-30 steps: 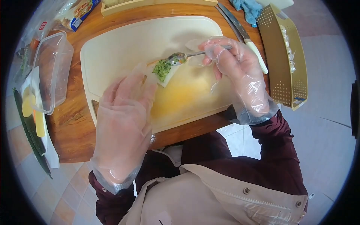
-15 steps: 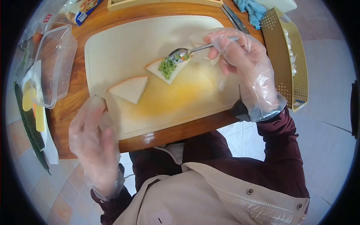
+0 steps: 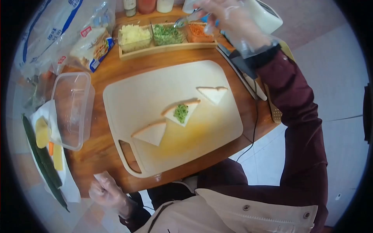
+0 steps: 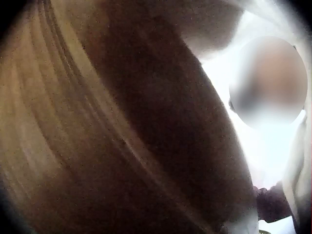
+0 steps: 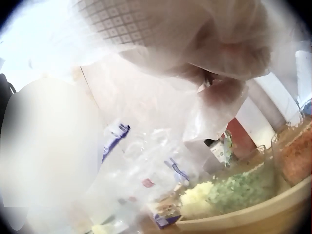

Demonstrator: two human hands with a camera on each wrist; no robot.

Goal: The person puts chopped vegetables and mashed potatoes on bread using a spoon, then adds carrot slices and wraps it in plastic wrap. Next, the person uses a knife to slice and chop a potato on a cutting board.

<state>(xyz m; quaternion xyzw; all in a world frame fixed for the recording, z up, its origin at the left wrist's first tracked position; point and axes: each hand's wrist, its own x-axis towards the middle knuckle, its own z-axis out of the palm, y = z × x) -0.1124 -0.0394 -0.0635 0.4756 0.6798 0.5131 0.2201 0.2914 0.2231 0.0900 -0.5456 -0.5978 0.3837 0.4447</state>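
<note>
My gloved right hand (image 3: 233, 25) holds a metal spoon (image 3: 181, 22) by its handle, with the bowl at the right part of the glass dish of chopped green vegetable (image 3: 166, 35). In the right wrist view its fingertips pinch together above the dishes. Off the table's front left edge, my gloved left hand (image 3: 109, 194) hangs loosely curled, holding nothing. On the cutting board (image 3: 136, 93) lie three bread triangles: the middle bread triangle (image 3: 169, 113) bears a green heap (image 3: 181, 113), while the left triangle (image 3: 150, 134) and right triangle (image 3: 211, 94) are plain.
Dishes of pale yellow shreds (image 3: 134, 35) and chopped orange bits (image 3: 200, 31) share a wooden tray (image 3: 167, 51) with the green one. A clear plastic box (image 3: 72, 110) and cucumbers (image 3: 40, 159) lie left. Knives (image 3: 248, 87) sit right of the board; bottles (image 3: 147, 5) stand behind.
My right hand has carried the spoon from the middle bread triangle up to the green dish. My left hand has drawn back from the bread to beyond the front left edge. The head view has shifted.
</note>
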